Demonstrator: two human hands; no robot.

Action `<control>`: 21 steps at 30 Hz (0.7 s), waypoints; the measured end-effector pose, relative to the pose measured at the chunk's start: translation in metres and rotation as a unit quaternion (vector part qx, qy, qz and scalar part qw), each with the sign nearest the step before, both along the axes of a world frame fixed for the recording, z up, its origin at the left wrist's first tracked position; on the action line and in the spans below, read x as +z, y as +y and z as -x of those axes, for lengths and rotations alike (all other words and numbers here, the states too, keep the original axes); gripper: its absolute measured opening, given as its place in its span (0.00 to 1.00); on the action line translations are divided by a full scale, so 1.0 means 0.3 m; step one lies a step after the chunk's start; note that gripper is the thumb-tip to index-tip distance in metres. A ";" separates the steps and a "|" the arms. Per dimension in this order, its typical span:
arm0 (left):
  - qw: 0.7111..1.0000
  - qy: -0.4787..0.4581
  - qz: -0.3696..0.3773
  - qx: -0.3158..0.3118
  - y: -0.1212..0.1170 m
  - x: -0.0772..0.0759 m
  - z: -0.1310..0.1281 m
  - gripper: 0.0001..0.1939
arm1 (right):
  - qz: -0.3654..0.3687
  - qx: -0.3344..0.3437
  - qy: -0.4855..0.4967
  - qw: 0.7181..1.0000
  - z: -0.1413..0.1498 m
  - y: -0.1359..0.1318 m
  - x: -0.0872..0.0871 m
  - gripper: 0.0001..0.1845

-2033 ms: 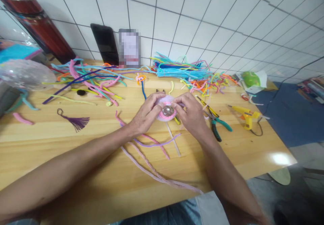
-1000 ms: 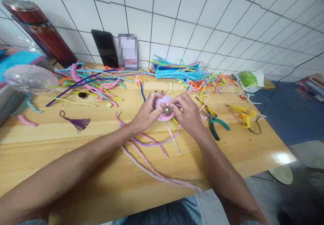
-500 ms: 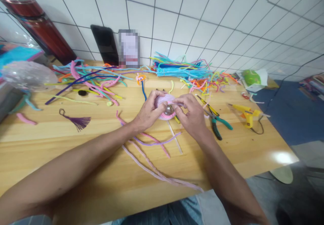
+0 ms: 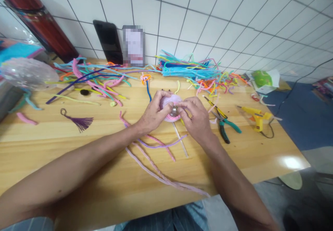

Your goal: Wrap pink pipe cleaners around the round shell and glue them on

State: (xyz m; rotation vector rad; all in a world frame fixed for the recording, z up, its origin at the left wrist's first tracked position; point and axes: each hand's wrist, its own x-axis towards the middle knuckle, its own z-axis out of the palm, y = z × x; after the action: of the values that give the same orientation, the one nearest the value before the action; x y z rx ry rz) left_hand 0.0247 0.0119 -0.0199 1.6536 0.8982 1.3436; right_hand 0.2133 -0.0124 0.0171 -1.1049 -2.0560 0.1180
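Observation:
A round piece wound from pink and lilac pipe cleaners [image 4: 166,101], with a shiny, clear-looking middle, is held between both hands over the table. My left hand [image 4: 157,111] grips its left side, thumb on the near face. On the right, my right hand [image 4: 195,113] pinches at the rim with thumb and forefinger; the fingers hide most of what they pinch. Just below lie a clear thin stick [image 4: 180,140] and a lilac pipe cleaner [image 4: 161,146]. Longer pale pink pipe cleaners [image 4: 156,173] stretch toward the table's front edge.
Pliers [image 4: 225,127] and a yellow glue gun [image 4: 257,117] lie on the right. A purple tassel [image 4: 80,122] is at left. Along the tiled wall are a pipe cleaner bundle [image 4: 184,69], two phones, one of them black [image 4: 109,42], and a red thermos [image 4: 43,23].
Both hands stay on the round piece. My right fingers have closed in slightly on its rim, and the lilac strand by them shows less. The view has shifted a little.

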 end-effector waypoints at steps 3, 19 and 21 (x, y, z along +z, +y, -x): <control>1.000 0.001 -0.005 0.000 0.003 -0.001 0.001 0.13 | -0.013 -0.008 -0.002 1.000 0.002 -0.003 -0.007 0.09; 0.999 0.045 0.016 -0.008 0.017 -0.015 0.012 0.26 | -0.034 -0.041 0.050 0.997 0.009 -0.069 0.100 0.10; 0.999 0.047 0.015 -0.009 0.019 -0.017 0.015 0.25 | 0.019 -0.033 0.025 0.999 0.004 -0.103 0.134 0.04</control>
State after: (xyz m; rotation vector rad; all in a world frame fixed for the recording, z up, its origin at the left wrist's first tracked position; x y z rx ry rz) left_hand 0.0201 0.0175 -0.0249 1.7085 0.9519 1.2441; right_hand 0.2122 -0.0433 0.0574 -1.1808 -1.9778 0.1515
